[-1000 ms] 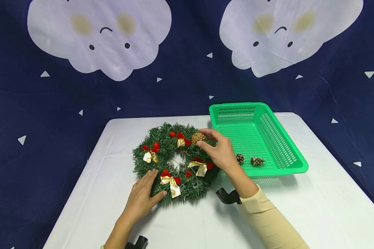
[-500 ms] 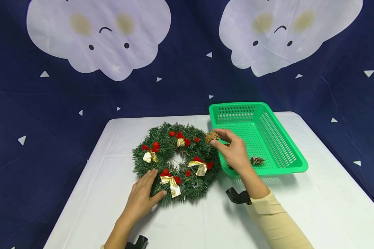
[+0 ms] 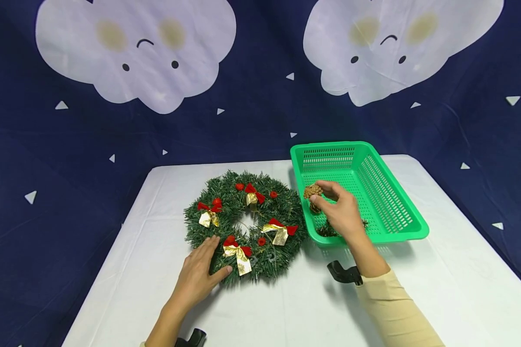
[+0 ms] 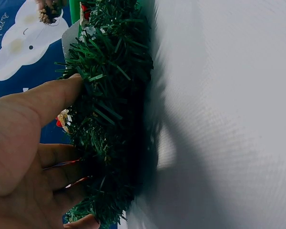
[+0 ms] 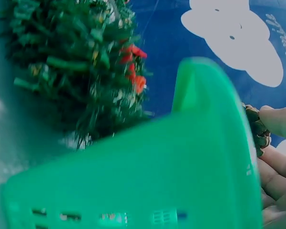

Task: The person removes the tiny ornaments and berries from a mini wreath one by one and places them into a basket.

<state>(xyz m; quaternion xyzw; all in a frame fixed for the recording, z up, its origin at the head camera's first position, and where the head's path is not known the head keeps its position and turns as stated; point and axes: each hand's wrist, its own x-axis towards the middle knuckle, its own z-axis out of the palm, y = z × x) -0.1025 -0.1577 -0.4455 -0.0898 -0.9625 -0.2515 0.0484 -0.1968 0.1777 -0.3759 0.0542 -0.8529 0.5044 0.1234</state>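
My right hand pinches a brown pine cone between thumb and fingers, above the left side of a green plastic basket. In the right wrist view the basket wall partly hides this pine cone. A green wreath with red-and-gold bows and red berries lies flat on the table. My left hand rests on its lower-left edge, fingers extended. The left wrist view has the left thumb touching the wreath's needles.
Inside the basket lie other pine cones, partly hidden by the right hand. The basket stands right beside the wreath. A white cloth covers the table, and a dark blue cloud-patterned curtain hangs behind it.
My right hand has moved right with the pine cone, from above the wreath to above the basket, uncovering a red berry on the wreath. The left hand has stayed in place.
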